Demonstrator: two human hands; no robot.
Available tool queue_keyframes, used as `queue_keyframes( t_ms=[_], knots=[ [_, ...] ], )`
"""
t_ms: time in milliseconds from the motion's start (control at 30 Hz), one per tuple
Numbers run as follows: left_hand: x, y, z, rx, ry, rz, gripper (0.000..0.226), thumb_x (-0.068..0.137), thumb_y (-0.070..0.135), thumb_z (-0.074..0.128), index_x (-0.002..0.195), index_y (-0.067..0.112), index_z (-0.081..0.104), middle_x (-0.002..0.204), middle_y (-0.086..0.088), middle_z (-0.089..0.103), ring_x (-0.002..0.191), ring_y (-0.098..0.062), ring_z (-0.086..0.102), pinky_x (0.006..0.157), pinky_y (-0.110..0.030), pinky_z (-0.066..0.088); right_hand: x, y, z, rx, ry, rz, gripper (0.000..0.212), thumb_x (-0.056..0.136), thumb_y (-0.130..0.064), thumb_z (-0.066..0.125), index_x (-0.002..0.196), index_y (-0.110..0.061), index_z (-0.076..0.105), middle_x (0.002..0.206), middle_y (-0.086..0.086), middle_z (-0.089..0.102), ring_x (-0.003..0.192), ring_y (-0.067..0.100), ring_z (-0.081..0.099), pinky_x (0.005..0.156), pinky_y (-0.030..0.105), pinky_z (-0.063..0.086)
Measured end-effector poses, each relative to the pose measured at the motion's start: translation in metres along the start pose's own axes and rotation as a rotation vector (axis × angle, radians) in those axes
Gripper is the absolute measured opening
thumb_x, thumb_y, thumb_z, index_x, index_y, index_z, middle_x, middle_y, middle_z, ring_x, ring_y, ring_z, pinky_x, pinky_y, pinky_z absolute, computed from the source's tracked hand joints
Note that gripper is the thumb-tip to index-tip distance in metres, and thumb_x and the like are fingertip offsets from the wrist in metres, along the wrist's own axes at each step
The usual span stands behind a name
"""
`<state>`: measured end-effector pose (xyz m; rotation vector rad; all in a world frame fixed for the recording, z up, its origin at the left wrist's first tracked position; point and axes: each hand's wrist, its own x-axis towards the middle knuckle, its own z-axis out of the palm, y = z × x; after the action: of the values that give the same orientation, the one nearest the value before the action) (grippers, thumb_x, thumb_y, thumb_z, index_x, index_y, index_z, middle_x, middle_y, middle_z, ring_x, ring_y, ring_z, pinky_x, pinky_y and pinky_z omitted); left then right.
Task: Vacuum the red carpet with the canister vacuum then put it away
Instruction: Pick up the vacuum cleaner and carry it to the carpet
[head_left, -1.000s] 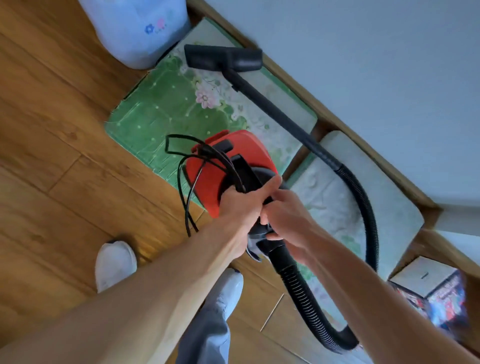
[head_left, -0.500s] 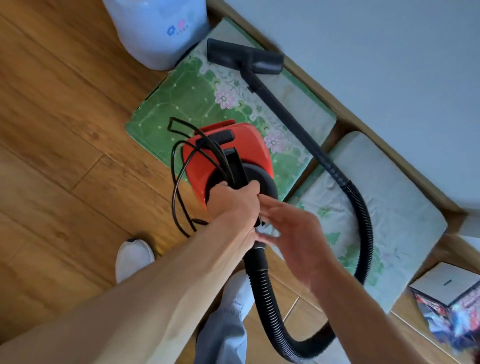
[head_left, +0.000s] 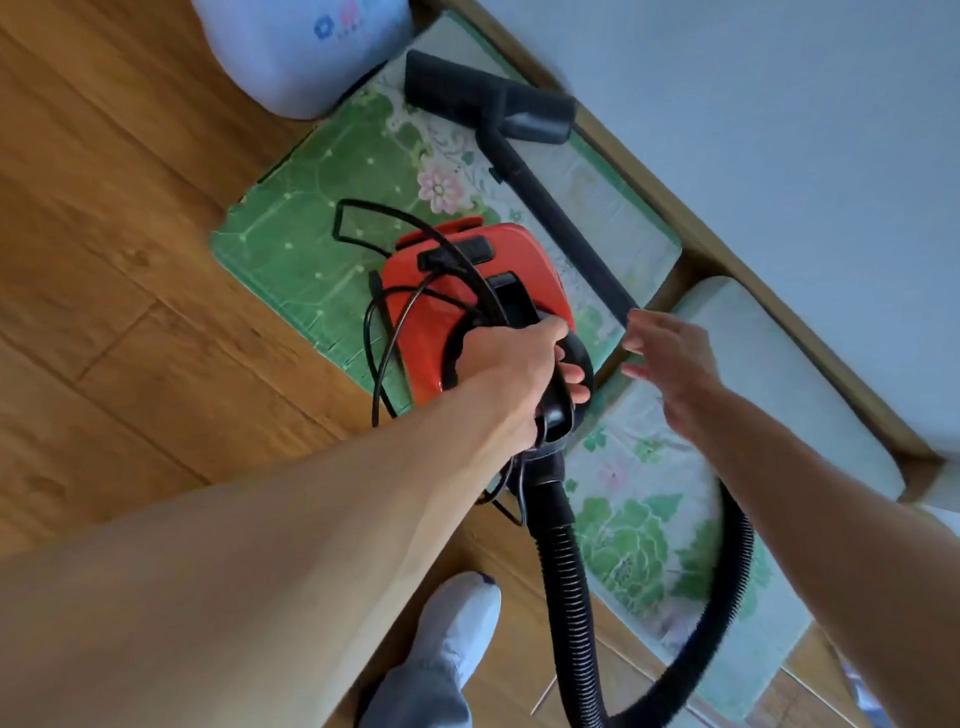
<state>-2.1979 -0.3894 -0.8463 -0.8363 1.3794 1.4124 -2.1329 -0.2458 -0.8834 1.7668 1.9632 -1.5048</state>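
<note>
The red canister vacuum (head_left: 441, 291) sits over the edge of a green floral mat (head_left: 311, 249) by the wall. My left hand (head_left: 514, 358) is shut on its black carry handle, with loops of the black power cord (head_left: 379, 312) held against it. A ribbed black hose (head_left: 566, 597) runs from the canister's near end, curves right and joins the straight black wand (head_left: 566, 228). The wand ends in the floor nozzle (head_left: 488, 104), which lies on the mat near the skirting. My right hand (head_left: 670, 364) hovers open just right of the handle, holding nothing.
A pale plastic container (head_left: 306, 52) stands at the mat's far corner. A second floral mat (head_left: 644, 519) and a white cushion (head_left: 779, 374) lie along the wall (head_left: 779, 104) at the right. My shoe (head_left: 457, 623) stands on the wooden floor (head_left: 104, 260) below the canister.
My right hand has let go of the hose joint at the canister and drawn away to the right, fingers spread. The left hand keeps its grip on the handle.
</note>
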Motion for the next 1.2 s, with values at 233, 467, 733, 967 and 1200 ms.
queue_keyframes(
  t_ms=[233,467,733,967,1200],
  knots=[
    [0.021,0.001,0.003,0.080,-0.057,0.023,0.016,0.081,0.014,0.071,0.084,-0.001,0.065,0.050,-0.013,0.065,0.038,-0.028,0.062,0.042,-0.030,0.053,0.074,0.025,0.029,-0.364,0.049,-0.075,0.057,0.082,-0.010,0.061,0.137,-0.018,0.049,0.108,0.001,0.053,0.069,0.006,0.048,0.057,0.021,0.037],
    [0.026,-0.003,0.004,0.071,-0.120,0.017,0.014,0.080,0.013,0.071,0.082,0.002,0.063,0.047,-0.012,0.063,0.037,-0.027,0.061,0.041,-0.030,0.052,0.118,0.044,0.039,-0.754,0.094,0.004,0.070,0.083,-0.014,0.057,0.147,-0.021,0.029,0.142,0.011,0.034,0.133,0.033,0.025,0.109,0.049,0.032],
    [0.028,-0.002,-0.002,0.126,-0.141,0.020,0.033,0.073,0.017,0.073,0.099,-0.002,0.067,0.058,-0.014,0.070,0.047,-0.031,0.069,0.054,-0.043,0.061,0.086,0.075,0.055,-0.774,-0.101,0.034,0.042,0.089,-0.038,0.040,0.123,-0.013,0.042,0.126,0.019,0.053,0.113,0.040,0.053,0.101,0.057,0.040],
    [0.015,0.005,-0.004,0.152,-0.107,0.015,0.017,0.082,0.016,0.073,0.081,0.002,0.063,0.051,-0.013,0.064,0.041,-0.028,0.064,0.043,-0.033,0.056,0.027,0.047,0.020,-0.712,-0.040,-0.122,0.028,0.084,-0.034,0.059,0.102,-0.013,0.055,0.088,0.007,0.063,0.075,0.025,0.060,0.061,0.038,0.050],
    [-0.008,0.007,-0.025,0.207,-0.029,0.033,0.021,0.088,0.018,0.073,0.081,0.005,0.058,0.064,-0.014,0.064,0.047,-0.028,0.065,0.047,-0.038,0.059,-0.053,0.004,-0.024,-0.406,-0.402,0.061,0.033,0.087,-0.015,0.069,0.116,-0.020,0.054,0.095,0.012,0.069,0.056,0.022,0.065,0.053,0.032,0.056]
  ],
)
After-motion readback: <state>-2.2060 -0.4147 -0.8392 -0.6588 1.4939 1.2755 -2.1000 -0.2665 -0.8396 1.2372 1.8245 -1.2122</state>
